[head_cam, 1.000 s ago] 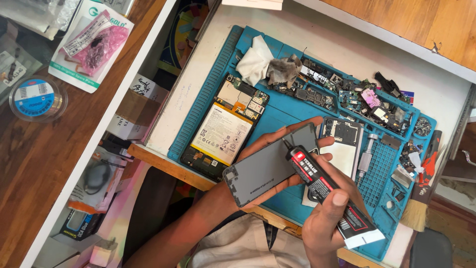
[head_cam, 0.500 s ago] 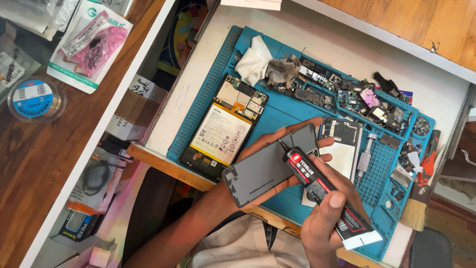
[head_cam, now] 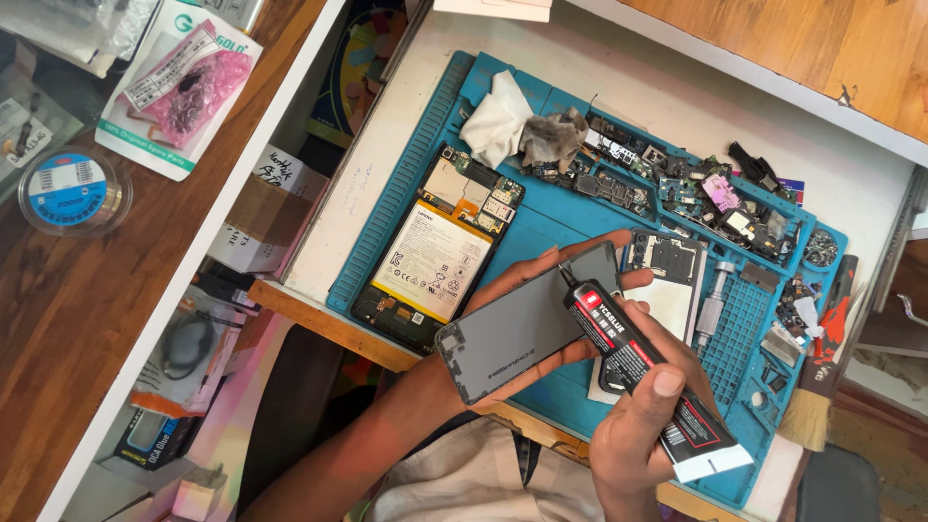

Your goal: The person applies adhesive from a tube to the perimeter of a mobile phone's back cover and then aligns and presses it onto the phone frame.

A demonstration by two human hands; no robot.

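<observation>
I see my left hand (head_cam: 541,319) cupped under a flat, matte grey back cover (head_cam: 527,324), fingers curled up along its far edge, while my right hand (head_cam: 643,416) pinches a soft black glue tube (head_cam: 643,362), its thin nozzle touching the cover's edge near the left fingertips. Just beyond those fingers lies an opened phone (head_cam: 440,256) with its pale rectangular battery, on a ribbed blue mat (head_cam: 406,193).

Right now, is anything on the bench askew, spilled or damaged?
No spill shows. The opened phone lies backless on the blue mat, battery and boards bare. Loose circuit parts crowd the mat's top trays beside a soiled cloth. The left hand holds the grey back cover; the right hand holds the glue tube.
</observation>
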